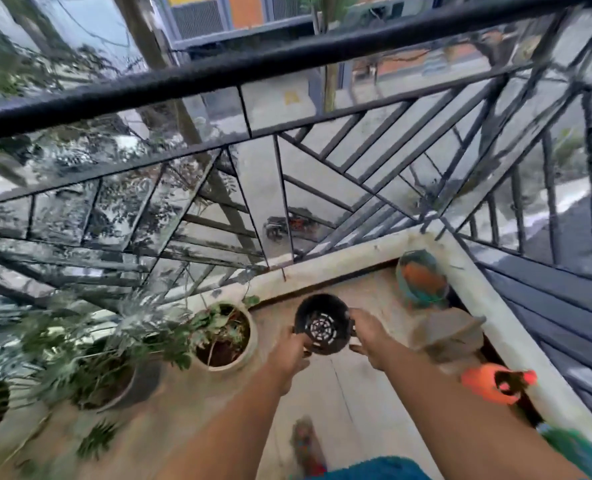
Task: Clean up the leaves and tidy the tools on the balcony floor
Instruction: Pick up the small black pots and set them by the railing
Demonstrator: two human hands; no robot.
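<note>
A small black plastic pot (pixel 322 322) is held in the air above the balcony floor, its open mouth toward me, the slotted bottom showing inside. My left hand (pixel 289 351) grips its lower left rim. My right hand (pixel 369 336) grips its right side. An orange tool (pixel 495 382) lies by the right ledge. A green leaf (pixel 95 441) lies on the floor at lower left. The whole view is blurred by motion.
Potted plants (pixel 223 336) stand in a row along the left. A teal and orange pot (pixel 421 277) sits in the far corner, a brownish-grey object (pixel 448 332) beside it. A black railing (pixel 287 57) bounds the balcony. My foot (pixel 305 445) shows below.
</note>
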